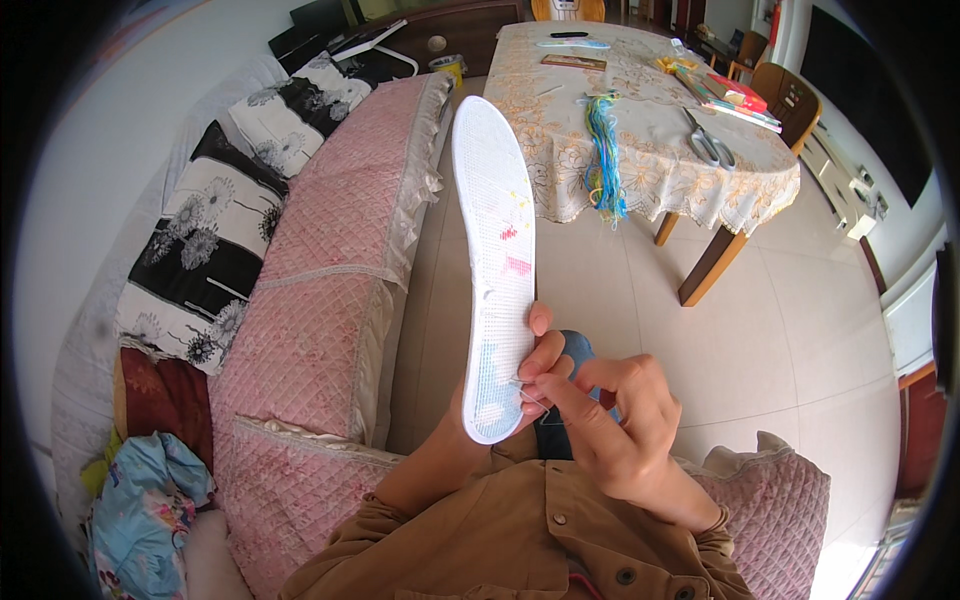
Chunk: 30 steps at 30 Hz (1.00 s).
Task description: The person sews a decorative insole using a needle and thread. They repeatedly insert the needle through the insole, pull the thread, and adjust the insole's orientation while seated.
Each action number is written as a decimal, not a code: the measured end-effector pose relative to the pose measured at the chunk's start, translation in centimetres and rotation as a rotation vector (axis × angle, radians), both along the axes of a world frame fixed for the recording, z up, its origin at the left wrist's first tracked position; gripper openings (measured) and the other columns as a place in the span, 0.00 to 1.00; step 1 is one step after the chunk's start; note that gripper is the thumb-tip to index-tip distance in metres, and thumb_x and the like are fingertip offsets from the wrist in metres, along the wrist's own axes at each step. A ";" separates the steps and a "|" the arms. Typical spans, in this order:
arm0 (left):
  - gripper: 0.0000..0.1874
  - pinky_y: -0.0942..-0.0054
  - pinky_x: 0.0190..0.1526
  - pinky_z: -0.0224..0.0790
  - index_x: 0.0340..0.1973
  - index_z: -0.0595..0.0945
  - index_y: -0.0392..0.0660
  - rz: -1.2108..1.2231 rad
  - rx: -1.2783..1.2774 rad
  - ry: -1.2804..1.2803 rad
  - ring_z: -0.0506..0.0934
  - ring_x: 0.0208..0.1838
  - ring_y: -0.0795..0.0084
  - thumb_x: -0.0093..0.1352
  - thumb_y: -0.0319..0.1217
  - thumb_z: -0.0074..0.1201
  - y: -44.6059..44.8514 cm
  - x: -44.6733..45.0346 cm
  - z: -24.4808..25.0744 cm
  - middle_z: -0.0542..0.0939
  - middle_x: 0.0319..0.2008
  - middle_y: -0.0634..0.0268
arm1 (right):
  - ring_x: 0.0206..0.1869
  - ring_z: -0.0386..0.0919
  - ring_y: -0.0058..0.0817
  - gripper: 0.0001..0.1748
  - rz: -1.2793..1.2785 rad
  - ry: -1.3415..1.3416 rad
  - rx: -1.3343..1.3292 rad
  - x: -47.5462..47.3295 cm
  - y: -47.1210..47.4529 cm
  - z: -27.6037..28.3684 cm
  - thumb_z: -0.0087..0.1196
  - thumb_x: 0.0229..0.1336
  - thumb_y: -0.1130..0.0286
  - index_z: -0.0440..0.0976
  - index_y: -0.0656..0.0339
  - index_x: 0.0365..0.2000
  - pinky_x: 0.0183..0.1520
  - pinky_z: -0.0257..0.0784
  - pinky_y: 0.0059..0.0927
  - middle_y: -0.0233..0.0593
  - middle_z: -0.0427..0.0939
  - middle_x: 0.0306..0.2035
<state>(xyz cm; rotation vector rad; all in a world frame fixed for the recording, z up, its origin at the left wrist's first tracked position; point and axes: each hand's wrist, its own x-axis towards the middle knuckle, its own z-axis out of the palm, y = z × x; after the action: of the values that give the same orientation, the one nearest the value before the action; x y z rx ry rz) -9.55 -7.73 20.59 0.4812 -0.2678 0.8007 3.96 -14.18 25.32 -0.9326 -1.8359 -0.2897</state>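
Observation:
A white embroidery insole of gridded cloth stands almost upright before my chest. It bears patches of light blue, pink-red and a little yellow stitching. My left hand grips it from behind, with fingertips curled around its right edge; the rest of that hand is hidden by the insole. Beside the lower right edge, my right hand pinches a thin needle between thumb and forefinger. Pale thread trails near the fingertips. Whether the needle's tip is in the cloth is too small to tell.
A table with a patterned tablecloth stands ahead. On it lie a hank of blue-green thread, hanging over the front edge, scissors, and books. A pink quilted sofa runs along the left, with black-and-white cushions.

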 end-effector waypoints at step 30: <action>0.15 0.83 0.22 0.61 0.41 0.67 0.46 -0.039 0.075 0.127 0.68 0.26 0.77 0.65 0.36 0.54 0.1 0.3 0.1 0.68 0.24 0.67 | 0.25 0.67 0.24 0.22 0.129 0.125 -0.111 1.4 0.2 0.5 0.58 0.23 0.87 0.79 0.60 0.28 0.21 0.62 0.21 0.30 0.69 0.27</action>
<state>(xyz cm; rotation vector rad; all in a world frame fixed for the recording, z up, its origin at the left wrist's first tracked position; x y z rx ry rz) -9.30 -7.61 20.67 0.5936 -0.1894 0.7212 5.40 -13.96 25.83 -0.8831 -1.8019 -0.0484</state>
